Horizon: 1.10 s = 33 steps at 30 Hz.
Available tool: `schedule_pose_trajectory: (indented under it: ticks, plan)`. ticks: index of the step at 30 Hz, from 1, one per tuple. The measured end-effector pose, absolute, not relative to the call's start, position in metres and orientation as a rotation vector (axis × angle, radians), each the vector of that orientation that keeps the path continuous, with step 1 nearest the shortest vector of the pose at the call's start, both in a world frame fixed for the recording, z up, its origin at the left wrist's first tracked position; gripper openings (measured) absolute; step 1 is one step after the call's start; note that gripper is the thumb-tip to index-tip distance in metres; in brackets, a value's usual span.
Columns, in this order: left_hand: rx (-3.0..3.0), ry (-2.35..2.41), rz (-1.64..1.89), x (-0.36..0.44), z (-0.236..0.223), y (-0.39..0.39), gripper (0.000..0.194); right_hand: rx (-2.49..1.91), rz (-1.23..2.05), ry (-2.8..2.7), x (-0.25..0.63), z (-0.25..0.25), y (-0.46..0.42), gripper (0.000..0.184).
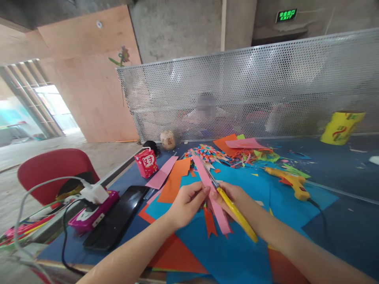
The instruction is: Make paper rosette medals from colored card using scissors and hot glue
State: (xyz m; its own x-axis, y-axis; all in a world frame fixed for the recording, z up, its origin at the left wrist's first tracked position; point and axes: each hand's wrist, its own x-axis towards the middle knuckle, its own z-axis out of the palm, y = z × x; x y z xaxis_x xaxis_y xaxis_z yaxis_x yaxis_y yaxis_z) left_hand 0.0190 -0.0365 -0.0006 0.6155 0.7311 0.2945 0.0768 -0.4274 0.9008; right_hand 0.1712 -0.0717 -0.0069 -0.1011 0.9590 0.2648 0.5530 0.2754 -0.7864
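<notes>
My left hand pinches a long pink paper strip between thumb and fingers near its middle. In my right hand are yellow-handled scissors, their metal blades lying along the strip and pointing away from me. The right fingertips are also at the strip, partly hidden behind it. Below the hands hangs a small red-orange paper ribbon with notched ends. Blue paper sheets lie underneath. Just beyond the strip's far end is a multicoloured paper flower-like piece.
A yellow glue gun lies to the right, paper scraps behind it. On the left are a phone, a purple power strip with cables, and a red box. A perforated metal screen borders the table's back; a person sits behind it.
</notes>
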Motion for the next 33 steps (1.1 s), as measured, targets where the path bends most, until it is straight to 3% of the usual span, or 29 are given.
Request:
schedule_pose_trajectory:
  ticks: [9,16,24,33]
  plan:
    - [1.924,0.665,0.851,0.019,-0.004,-0.035,0.033,-1.471,0.713,-1.716,0.169,-0.001,-0.075,0.035]
    - [2.013,0.682,0.814,0.020,-0.003,-0.036,0.035,-1.397,0.712,-1.700,0.174,-0.009,-0.073,0.029]
    - [1.860,0.704,0.827,0.024,-0.008,-0.033,0.033,-1.433,0.889,-1.506,0.169,0.007,-0.080,0.034]
    - [1.651,0.824,1.121,0.021,-0.004,-0.017,0.030,-1.585,0.990,-1.319,0.175,0.014,-0.069,0.039]
